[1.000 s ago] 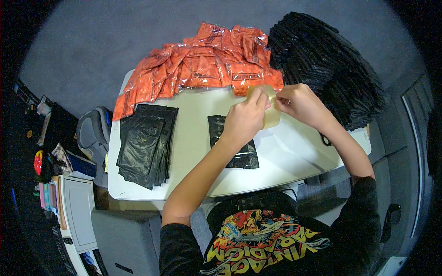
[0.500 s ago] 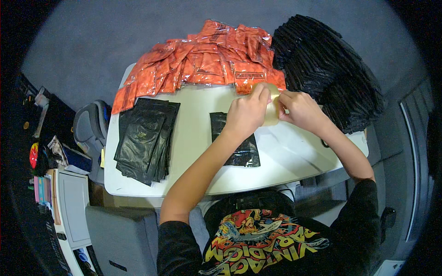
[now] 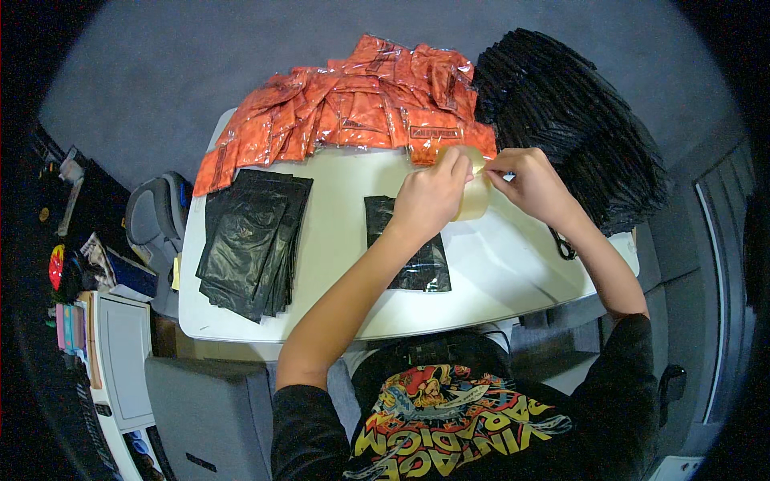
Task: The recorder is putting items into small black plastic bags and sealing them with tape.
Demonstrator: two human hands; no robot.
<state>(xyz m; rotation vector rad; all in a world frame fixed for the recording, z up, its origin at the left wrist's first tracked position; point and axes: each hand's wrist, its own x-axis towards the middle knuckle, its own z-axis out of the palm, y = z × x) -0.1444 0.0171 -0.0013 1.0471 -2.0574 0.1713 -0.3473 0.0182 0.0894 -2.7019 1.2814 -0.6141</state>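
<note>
Above the right half of the white table, my left hand [image 3: 429,194] is closed around a roll of clear yellowish tape [image 3: 476,200]. My right hand [image 3: 531,183] is at the roll's right side, thumb and fingertips pinched at the edge of the tape. The small piece between those fingertips looks like the tape's end, though it is hard to make out. Under my left wrist lies a flat black plastic package [image 3: 427,268] with a shiny surface, partly hidden by my hand and forearm.
A stack of black plastic packages [image 3: 245,244] lies at the table's left. Orange items in clear bags [image 3: 337,108] are heaped along the far edge. A large pile of black packages [image 3: 573,128] fills the far right. A grey chair [image 3: 204,401] stands near the left front.
My right hand has drawn slightly right and up from the roll, its fingers straighter in the pinch. My left hand keeps the roll in about the same place.
</note>
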